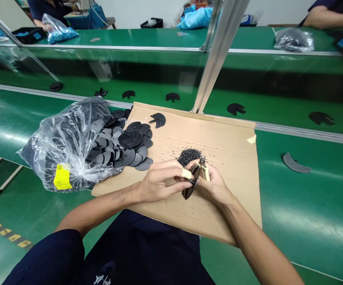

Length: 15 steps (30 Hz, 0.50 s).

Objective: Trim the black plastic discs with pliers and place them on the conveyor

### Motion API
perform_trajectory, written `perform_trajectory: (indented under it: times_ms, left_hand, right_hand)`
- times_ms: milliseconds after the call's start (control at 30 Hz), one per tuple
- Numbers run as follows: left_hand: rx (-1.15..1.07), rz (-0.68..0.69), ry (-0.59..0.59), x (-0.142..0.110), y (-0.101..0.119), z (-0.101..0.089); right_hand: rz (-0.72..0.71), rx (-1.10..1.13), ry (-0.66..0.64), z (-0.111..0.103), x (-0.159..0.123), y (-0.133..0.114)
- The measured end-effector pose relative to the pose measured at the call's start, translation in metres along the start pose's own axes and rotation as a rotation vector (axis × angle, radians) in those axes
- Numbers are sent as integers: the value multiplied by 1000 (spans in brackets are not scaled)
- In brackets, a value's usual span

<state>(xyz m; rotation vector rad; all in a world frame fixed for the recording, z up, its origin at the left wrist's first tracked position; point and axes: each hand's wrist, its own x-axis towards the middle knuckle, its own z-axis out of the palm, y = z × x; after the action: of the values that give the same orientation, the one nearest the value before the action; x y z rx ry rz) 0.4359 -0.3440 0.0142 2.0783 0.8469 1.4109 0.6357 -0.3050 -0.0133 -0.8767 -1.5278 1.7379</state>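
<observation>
Hands meet over the cardboard [219, 134]: our left hand [156, 184] pinches a black disc [190, 189] while our right hand [214, 184] grips cutters [202, 168]. We'd judge steadiness matters; trimmings [189, 155] pile nearby.

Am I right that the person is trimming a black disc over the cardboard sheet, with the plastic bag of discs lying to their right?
Not quite: the head view shows the plastic bag of discs lying to their left. The rest holds: both hands work a black disc over the cardboard sheet.
</observation>
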Motion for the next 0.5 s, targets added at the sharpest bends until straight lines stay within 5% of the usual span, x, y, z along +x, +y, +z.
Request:
perform_trajectory:
  times_ms: [267, 500]
  left_hand:
    - [-461, -616, -320, 13, -27, -16]
    - [-574, -670, -508, 13, -54, -10]
  right_hand:
    - [-275, -402, 210, -10, -3, -6]
    - [-548, -547, 150, -9, 1, 3]
